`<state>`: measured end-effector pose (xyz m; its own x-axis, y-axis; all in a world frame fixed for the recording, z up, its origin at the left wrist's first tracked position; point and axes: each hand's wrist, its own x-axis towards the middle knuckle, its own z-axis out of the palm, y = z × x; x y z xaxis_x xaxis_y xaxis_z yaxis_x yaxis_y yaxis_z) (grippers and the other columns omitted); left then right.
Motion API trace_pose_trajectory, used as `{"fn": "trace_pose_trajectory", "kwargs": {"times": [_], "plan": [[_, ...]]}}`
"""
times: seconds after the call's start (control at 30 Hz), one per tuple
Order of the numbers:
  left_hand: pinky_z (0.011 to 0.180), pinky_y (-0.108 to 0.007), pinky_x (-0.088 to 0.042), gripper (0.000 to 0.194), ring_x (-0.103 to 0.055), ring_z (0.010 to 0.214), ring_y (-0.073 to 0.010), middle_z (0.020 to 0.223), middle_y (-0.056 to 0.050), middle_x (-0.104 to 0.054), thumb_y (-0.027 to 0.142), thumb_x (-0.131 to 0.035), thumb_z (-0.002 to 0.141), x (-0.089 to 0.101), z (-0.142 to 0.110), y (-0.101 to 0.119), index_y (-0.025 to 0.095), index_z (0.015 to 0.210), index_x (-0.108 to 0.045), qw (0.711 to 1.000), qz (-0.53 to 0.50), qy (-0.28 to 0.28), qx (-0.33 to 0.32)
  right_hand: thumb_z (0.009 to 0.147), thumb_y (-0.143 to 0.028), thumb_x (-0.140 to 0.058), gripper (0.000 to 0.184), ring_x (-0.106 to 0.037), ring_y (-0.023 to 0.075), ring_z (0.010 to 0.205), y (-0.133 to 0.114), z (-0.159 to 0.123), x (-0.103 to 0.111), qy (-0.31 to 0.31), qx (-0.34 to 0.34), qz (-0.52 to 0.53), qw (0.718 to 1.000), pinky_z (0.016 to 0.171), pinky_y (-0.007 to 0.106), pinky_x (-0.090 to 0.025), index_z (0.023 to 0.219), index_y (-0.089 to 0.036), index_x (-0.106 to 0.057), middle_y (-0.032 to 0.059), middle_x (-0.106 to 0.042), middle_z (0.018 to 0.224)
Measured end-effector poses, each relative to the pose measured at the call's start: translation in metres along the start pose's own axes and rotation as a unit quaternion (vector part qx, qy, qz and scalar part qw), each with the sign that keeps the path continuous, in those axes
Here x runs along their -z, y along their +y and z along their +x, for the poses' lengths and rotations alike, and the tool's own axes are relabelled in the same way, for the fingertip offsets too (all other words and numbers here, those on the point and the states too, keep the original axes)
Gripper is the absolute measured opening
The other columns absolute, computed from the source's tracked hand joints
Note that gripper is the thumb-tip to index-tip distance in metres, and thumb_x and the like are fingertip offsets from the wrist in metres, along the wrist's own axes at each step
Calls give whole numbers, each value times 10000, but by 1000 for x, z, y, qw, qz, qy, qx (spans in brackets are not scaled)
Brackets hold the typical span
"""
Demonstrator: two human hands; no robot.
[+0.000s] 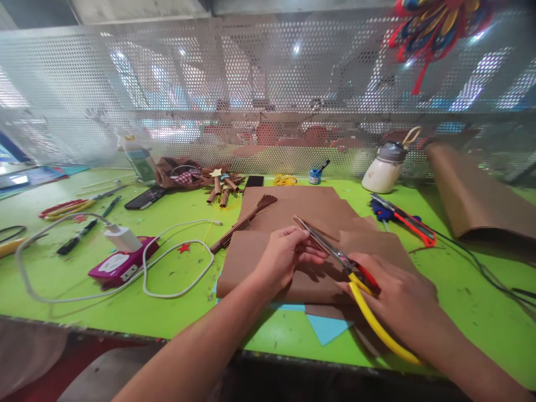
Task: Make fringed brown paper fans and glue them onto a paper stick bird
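Note:
My right hand (391, 290) is closed round the yellow and red handles of a pair of scissors (341, 255), whose blades point up and left. The blade tips reach my left hand (287, 251), which pinches a narrow strip of brown paper (321, 228) by the blades. Fingers and blades hide part of the strip. Beneath both hands lie folded sheets of brown paper (243, 262), with light blue paper (329, 329) showing under their front edge. A brown paper piece with a fringed end (247, 222) rests at their left side.
To the left are a purple power socket (119, 268), a white charging cable (176, 293), a black phone (145, 198) and another pair of scissors (79, 205). Rolled paper tubes (220, 190) stand behind. A red cutter (412, 223), a white flask (383, 167) and rolled brown paper (473, 190) are right.

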<state>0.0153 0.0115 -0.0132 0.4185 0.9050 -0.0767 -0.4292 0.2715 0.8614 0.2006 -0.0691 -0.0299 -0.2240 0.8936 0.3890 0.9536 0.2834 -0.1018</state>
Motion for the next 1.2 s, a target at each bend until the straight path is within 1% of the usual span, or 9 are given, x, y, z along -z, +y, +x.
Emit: {"fn": "trace_pose_trajectory", "kwargs": {"times": [0.13, 0.2, 0.3, 0.37, 0.47, 0.63, 0.83, 0.97, 1.2], "plan": [[471, -254, -504, 82, -643, 542, -191, 589, -57, -597, 210, -483, 780, 1, 1, 3, 135, 751, -464, 1000, 8, -5, -9, 811, -421, -530, 311, -634, 189, 734, 4, -3, 5, -15, -9, 34, 999, 581, 274, -456, 1072, -252, -513, 34, -650, 923], [463, -252, -503, 70, -640, 528, -186, 587, -54, -596, 199, -470, 786, 1, 2, 3, 135, 757, -458, 999, 31, -4, -8, 805, -417, -539, 320, -632, 189, 741, 6, -6, 7, -22, -9, 47, 999, 599, 276, -462, 1076, -247, -520, 40, -651, 924], [455, -243, -501, 48, -634, 510, -170, 595, -61, -604, 161, -443, 788, -1, 2, 2, 129, 759, -463, 998, 69, -3, 6, 798, -431, -538, 335, -629, 195, 721, 7, -9, 9, -14, -5, 50, 999, 621, 288, -466, 1069, -236, -542, 55, -653, 890], [454, -245, -503, 58, -629, 499, -161, 606, -70, -614, 141, -423, 791, -2, 2, 0, 126, 752, -463, 996, 84, -5, 12, 791, -445, -538, 342, -627, 198, 709, 9, -10, 8, -10, -5, 49, 999, 633, 295, -468, 1060, -233, -553, 57, -652, 869], [461, -262, -513, 91, -628, 498, -161, 604, -69, -614, 145, -409, 808, -1, 2, -1, 129, 729, -452, 996, 93, -7, 15, 793, -463, -530, 349, -623, 203, 731, 11, -12, 5, -14, -13, 49, 999, 664, 312, -469, 1053, -232, -545, 59, -643, 890], [470, -266, -521, 104, -626, 503, -154, 606, -50, -602, 146, -439, 804, 1, 3, -1, 132, 701, -440, 997, 77, -1, 24, 794, -458, -537, 351, -611, 207, 791, 12, -14, -2, -20, -27, 58, 998, 700, 326, -466, 1058, -227, -517, 62, -625, 940], [492, -233, -520, 85, -601, 502, -117, 602, -46, -590, 123, -481, 774, 0, 2, 0, 95, 702, -515, 998, 55, 27, 21, 792, -481, -533, 387, -603, 214, 806, 10, -15, -6, -15, -49, 54, 997, 685, 327, -471, 1084, -229, -505, 66, -617, 953], [508, -231, -521, 105, -596, 521, -118, 602, -59, -589, 104, -489, 753, -1, 2, 1, 72, 673, -549, 998, 46, 35, 14, 792, -484, -534, 391, -602, 217, 802, 9, -16, -8, -6, -47, 45, 998, 698, 337, -473, 1093, -236, -498, 65, -612, 964], [512, -237, -517, 134, -582, 502, -116, 600, -67, -589, 97, -486, 726, -1, 3, 0, 58, 634, -575, 997, 36, 59, 19, 824, -459, -488, 362, -616, 228, 741, 3, -18, -9, 13, -25, 11, 1000, 663, 337, -473, 1091, -218, -520, 84, -617, 869]]}}
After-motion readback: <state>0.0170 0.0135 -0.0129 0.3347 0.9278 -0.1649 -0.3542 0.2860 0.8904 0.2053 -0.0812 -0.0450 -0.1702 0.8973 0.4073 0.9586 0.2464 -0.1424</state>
